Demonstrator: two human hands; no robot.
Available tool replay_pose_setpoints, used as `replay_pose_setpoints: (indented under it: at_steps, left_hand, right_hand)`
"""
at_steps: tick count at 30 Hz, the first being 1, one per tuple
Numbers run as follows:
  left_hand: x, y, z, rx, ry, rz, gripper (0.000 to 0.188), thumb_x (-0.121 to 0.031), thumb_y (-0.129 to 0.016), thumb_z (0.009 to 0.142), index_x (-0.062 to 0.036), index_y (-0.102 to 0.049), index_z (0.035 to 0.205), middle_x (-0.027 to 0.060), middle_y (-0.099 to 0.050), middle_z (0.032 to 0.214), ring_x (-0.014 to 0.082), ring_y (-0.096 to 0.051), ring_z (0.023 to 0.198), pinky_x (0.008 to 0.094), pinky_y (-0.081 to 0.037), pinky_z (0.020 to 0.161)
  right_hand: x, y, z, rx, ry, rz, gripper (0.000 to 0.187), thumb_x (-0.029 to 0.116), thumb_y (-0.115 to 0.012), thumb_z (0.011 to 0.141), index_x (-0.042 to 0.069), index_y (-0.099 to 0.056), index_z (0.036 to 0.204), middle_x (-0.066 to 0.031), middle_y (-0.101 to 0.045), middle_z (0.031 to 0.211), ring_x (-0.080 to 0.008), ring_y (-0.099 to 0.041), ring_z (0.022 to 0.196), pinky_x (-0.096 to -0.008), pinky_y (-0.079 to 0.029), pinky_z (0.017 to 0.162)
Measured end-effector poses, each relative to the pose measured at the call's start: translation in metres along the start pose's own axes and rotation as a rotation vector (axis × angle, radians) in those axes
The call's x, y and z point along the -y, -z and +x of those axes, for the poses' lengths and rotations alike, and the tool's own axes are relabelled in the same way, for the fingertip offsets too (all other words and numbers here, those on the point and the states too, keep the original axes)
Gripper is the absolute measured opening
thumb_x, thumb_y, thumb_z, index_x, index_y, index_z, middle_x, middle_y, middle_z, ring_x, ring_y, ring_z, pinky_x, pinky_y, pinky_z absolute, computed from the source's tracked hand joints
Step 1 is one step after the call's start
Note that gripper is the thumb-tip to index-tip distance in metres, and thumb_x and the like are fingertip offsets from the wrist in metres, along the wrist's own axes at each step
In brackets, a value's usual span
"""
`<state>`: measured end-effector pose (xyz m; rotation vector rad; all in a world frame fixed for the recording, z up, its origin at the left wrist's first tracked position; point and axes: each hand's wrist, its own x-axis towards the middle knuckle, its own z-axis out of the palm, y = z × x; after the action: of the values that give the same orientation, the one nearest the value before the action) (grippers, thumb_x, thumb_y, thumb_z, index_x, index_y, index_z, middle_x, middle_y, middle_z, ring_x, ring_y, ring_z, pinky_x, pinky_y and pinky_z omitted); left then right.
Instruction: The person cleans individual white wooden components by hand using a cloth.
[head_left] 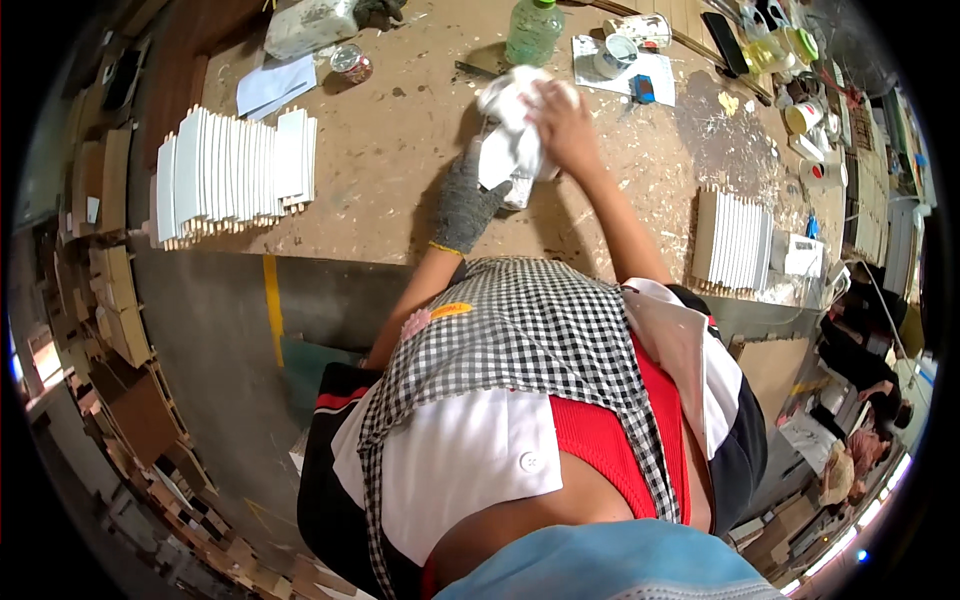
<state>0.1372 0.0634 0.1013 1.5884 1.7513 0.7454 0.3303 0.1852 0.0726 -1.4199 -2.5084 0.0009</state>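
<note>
A crumpled white cloth point(512, 100), smeared by motion, is bunched under my bare right hand point(566, 126), whose fingers are closed on it. On the near side of the cloth my left hand point(468, 198), in a dark grey knit glove, grips a white piece point(516, 194). The cloth covers most of this piece and the left fingertips, so its full shape is hidden. Both hands are over the brown worktable point(400, 130). Just beyond the cloth stands a green-tinted clear bottle point(535, 35) with a green cap.
White slats stand packed in a row point(235, 172) at the left, with a smaller row point(733, 240) at the right. A small jar point(351, 63), papers point(275, 86), a white cup point(616, 55), a blue object point(643, 89) and a dark phone point(725, 44) lie farther back.
</note>
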Motion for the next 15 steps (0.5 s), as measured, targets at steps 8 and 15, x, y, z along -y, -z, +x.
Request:
replay_pose_setpoints:
  at_steps: [8, 15]
  left_hand:
    - [0.027, 0.043, -0.027, -0.380, 0.000, 0.136, 0.083, -0.032, -0.081, 0.080, 0.0016, -0.041, 0.145, 0.0275, -0.056, 0.131, 0.0403, -0.056, 0.120, 0.0457, -0.047, 0.100]
    - [0.140, 0.142, -0.006, -0.855, 0.199, 0.620, 0.087, -0.045, -0.077, 0.081, 0.0009, -0.042, 0.145, 0.0268, -0.056, 0.133, 0.0419, -0.053, 0.122, 0.0487, -0.041, 0.106]
  right_hand:
    - [-0.083, 0.040, -0.039, -0.052, -0.657, 0.626, 0.044, 0.032, -0.048, 0.103, -0.005, -0.065, 0.119, -0.0127, -0.061, 0.069, -0.0191, -0.056, 0.064, -0.0381, -0.044, 0.061]
    - [-0.059, 0.101, -0.142, 0.395, -0.740, 0.462, 0.043, 0.036, -0.055, 0.100, 0.000, -0.068, 0.118, -0.0164, -0.068, 0.077, -0.0251, -0.065, 0.069, -0.0396, -0.049, 0.066]
